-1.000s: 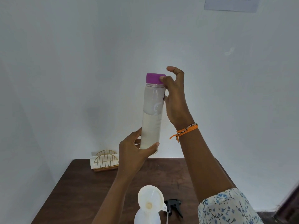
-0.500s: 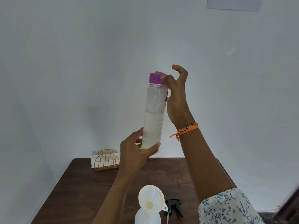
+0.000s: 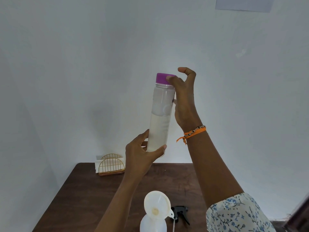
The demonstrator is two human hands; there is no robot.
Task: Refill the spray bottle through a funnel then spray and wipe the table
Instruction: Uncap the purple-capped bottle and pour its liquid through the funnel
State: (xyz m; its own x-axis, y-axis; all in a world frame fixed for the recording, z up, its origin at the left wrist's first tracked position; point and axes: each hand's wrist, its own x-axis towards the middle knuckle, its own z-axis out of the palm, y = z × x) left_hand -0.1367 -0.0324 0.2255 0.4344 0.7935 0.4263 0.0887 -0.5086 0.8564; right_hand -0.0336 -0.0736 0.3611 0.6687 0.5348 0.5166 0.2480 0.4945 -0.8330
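A tall clear water bottle, about half full of cloudy liquid, is held upright in the air in front of the white wall. My left hand grips its lower end. My right hand pinches the purple cap with thumb and fingers while the index finger curls above it. At the bottom of the view a white funnel sits in the neck of the white spray bottle. The black spray trigger head lies on the table just right of it.
The dark brown wooden table stands against the wall. A gold wire napkin holder with white napkins sits at its far left corner. A paper sheet hangs on the wall at top right.
The water bottle has shifted slightly right and lower in the view. My right hand has turned around the purple cap, with the index finger lifting higher. My left hand keeps its grip.
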